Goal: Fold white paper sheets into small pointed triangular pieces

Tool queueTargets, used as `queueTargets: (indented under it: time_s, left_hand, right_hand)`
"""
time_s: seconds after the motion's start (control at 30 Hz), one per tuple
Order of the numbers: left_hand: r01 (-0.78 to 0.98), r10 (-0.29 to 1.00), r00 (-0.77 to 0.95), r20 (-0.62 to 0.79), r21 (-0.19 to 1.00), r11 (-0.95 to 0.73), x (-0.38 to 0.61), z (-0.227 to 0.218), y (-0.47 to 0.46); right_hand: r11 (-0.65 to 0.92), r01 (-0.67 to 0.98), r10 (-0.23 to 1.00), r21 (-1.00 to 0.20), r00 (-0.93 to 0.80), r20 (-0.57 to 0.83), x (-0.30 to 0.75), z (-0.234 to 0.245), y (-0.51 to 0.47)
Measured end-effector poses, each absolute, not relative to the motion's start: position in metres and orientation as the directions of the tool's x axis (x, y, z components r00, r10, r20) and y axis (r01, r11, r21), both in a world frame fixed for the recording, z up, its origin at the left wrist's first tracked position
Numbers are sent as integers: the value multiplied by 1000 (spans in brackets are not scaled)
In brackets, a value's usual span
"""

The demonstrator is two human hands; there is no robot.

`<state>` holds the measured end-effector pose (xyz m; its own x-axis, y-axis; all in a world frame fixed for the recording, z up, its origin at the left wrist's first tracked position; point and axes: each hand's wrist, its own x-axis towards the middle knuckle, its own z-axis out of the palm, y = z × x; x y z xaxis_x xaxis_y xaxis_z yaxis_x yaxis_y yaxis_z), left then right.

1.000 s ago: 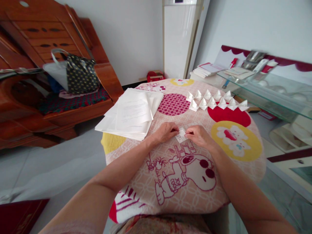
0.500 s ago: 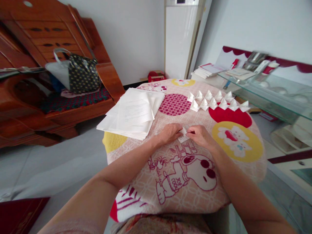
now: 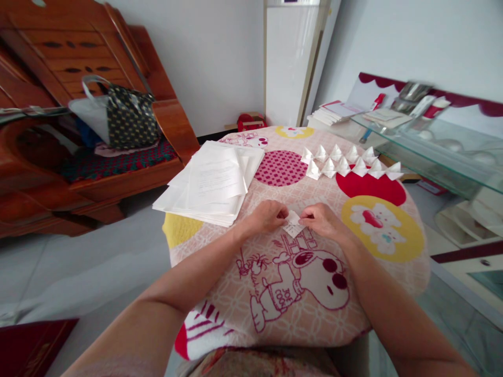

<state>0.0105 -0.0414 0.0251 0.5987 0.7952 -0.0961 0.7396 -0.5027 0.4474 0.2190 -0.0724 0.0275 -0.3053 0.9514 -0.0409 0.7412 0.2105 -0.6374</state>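
A small folded piece of white paper (image 3: 293, 225) with print on it is held between my two hands, just above the patterned tablecloth (image 3: 259, 251). My left hand (image 3: 269, 215) pinches its left corner, and my right hand (image 3: 320, 217) pinches the right corner. The paper looks like a diamond from above. Beyond my right hand stand several folded paper boats (image 3: 344, 167) in two rows. To the left of my left hand lies a loose stack of white paper sheets (image 3: 216, 180), the top one printed.
A glass-topped shelf (image 3: 432, 146) with papers and cups borders the table at right. A wooden bench (image 3: 173, 125) at left carries a dotted bag (image 3: 131, 118). A tall white cabinet (image 3: 288, 63) stands behind, and a dark red object (image 3: 35, 345) lies low at left.
My left hand has shifted slightly left and down. The folded paper now shows more of its face, spread as a diamond between both hands. The boats and the stack stay put.
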Motion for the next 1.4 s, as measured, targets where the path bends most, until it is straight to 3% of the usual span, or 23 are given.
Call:
queueTargets:
  time_s: [0.07,0.17,0.6,0.87,1.0,1.2,1.4]
  left_hand:
    - [711,805,586,-93,536,-455,5,24,-39]
    - [702,824,559,-90,580,-413,3,22,-38]
    - [810,875,473,-105,443,-385,9,30,-44]
    - [814,876,470,-108,436,-383,9,29,-42]
    - [788,875,475,-93,488,-375,6,27,-41]
    - [646,839,539,-82,679,-348,-5,22,-32]
    - [502,779,617,111,706,-499,0,15,-32]
  right_hand:
    - [210,747,955,-631,-296,-33,218,25,-72]
    - [206,765,961,-611,-275,-20,217,21,-71]
    - [82,821,993,-565,-115,-24,205,18,-71]
    - [77,829,995,-554,-101,-14,205,13,-68]
    - [81,830,994,-551,-105,-11,205,12,-67]
    - [89,828,993,-553,-114,-10,206,12,-67]
    - [116,831,991,-544,-135,5,205,16,-68]
